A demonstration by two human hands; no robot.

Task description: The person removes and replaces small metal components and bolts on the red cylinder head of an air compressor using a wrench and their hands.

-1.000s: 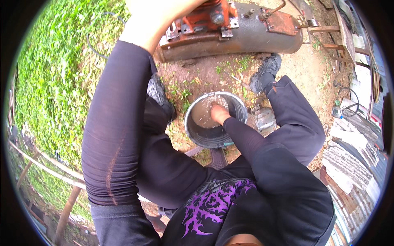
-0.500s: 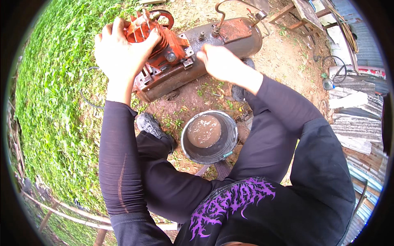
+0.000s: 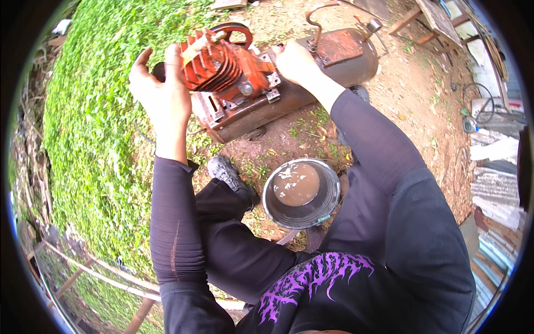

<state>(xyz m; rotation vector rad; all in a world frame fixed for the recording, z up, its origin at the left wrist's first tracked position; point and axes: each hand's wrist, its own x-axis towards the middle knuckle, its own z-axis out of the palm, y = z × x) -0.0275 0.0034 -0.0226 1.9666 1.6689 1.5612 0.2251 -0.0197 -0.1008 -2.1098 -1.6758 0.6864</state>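
Observation:
A rusty air compressor lies ahead of me, with an orange finned pump [image 3: 214, 64] mounted on a long brown tank [image 3: 256, 114]. My left hand [image 3: 164, 100] is at the pump's left side. Its thumb and fingers curve around a dark round part [image 3: 159, 71], mostly hidden by the hand; whether that part is fixed to the pump I cannot tell. On top of the tank, my right hand [image 3: 296, 62] is closed over the spot of a small upright fitting, which the fingers cover.
Between my feet stands a black bucket [image 3: 303, 217] of murky brown water [image 3: 296, 183]. An orange pulley wheel [image 3: 236, 34] sits behind the pump. Grass [image 3: 94, 139] spreads to the left. A wooden bench [image 3: 431, 22] and corrugated sheets [image 3: 498, 186] are on the right.
My left hand has come off the top of the pump's fins to its left side. My right hand has moved forward onto the tank's fitting. The whole view has shifted slightly.

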